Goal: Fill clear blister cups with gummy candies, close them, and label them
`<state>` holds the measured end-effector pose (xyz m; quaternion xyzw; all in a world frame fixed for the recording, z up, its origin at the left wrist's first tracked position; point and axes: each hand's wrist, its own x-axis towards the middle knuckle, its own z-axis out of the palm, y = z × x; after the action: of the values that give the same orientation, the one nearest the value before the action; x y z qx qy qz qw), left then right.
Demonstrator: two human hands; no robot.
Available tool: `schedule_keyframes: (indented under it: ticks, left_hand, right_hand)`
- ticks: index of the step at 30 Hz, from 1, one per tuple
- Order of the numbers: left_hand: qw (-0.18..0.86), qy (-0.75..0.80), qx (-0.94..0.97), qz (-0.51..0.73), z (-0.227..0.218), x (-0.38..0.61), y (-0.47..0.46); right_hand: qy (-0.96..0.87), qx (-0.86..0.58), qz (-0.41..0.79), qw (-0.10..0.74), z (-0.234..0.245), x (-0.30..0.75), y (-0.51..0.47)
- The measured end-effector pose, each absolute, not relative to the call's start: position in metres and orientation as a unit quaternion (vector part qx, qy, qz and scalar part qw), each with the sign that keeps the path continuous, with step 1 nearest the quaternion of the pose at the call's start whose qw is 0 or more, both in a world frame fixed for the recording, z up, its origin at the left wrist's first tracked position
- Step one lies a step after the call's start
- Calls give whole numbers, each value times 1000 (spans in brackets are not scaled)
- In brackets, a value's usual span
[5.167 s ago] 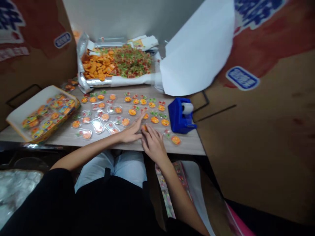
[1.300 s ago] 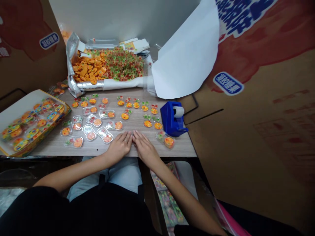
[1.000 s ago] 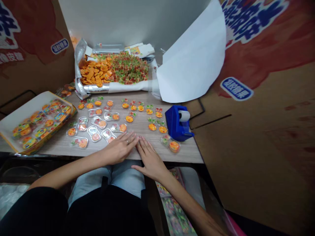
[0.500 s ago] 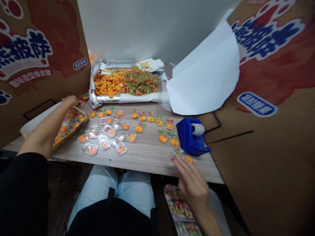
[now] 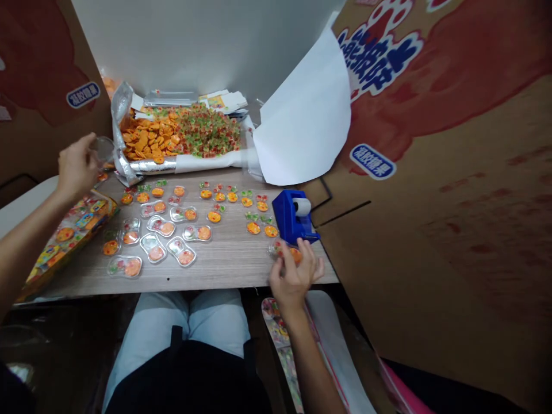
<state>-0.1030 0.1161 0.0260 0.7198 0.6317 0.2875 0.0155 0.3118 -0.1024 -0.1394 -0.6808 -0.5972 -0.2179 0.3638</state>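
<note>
My left hand (image 5: 79, 167) is raised at the left, beyond the display box (image 5: 64, 233). Its fingers pinch a clear plastic shell (image 5: 103, 148). Near the front right edge of the table, my right hand (image 5: 296, 275) has its fingers spread over a small clear pack (image 5: 276, 249) with a round orange gummy (image 5: 295, 255) in it. The fingers partly hide this pack; whether they touch it I cannot tell. Similar clear packs (image 5: 153, 247) lie at the left and middle, some reflecting light like closed covers. Orange gummies (image 5: 253, 228) with red and green pieces sit in rows.
Behind the packs, a foil-lined tray (image 5: 150, 165) holds heaped orange gummies (image 5: 146, 138) and red-green gummies (image 5: 211, 129). A blue tape dispenser (image 5: 293, 215) stands at the right, below a white sheet (image 5: 306, 115). Large cardboard boxes (image 5: 431, 230) flank the table. A printed carton (image 5: 276, 328) is below the table edge.
The view has swung right. My left hand has lifted from behind the display box and now holds a clear shell. My right hand has moved over the pack beside the dispenser, fingers spreading.
</note>
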Motion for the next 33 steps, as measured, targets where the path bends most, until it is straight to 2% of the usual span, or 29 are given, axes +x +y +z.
schedule_keyframes:
  ticks: [3, 5, 8, 10, 15, 20, 23, 28, 33]
  left_hand:
    - [226, 572, 714, 334, 13, -57, 59]
    - [349, 512, 712, 331, -7, -28, 22]
    - [453, 475, 684, 320, -42, 3, -21]
    - [479, 469, 660, 340, -61, 14, -36]
    - [455, 462, 665, 370, -77, 31, -40]
    - [373, 430, 763, 307, -73, 60, -30]
    - [338, 399, 808, 272, -76, 81, -23]
    - [312, 333, 862, 220, -79, 108, -3]
    - [298, 313, 881, 193, -75, 119, 19]
  right_hand:
    - [-667, -629, -109, 383, -125, 273, -74]
    - [-719, -613, -29, 328, -116, 244, -50]
    - [-745, -620, 28, 244, -107, 213, -24]
    - [-743, -625, 41, 236, -107, 208, -18]
    - [-709, -632, 57, 309, -121, 236, -38]
    - [-698, -600, 87, 382, -133, 268, -70]
    - [-698, -586, 100, 399, -132, 274, -82]
    - [-675, -590, 22, 443, -118, 269, -85]
    - [-681, -598, 16, 424, -115, 256, -70]
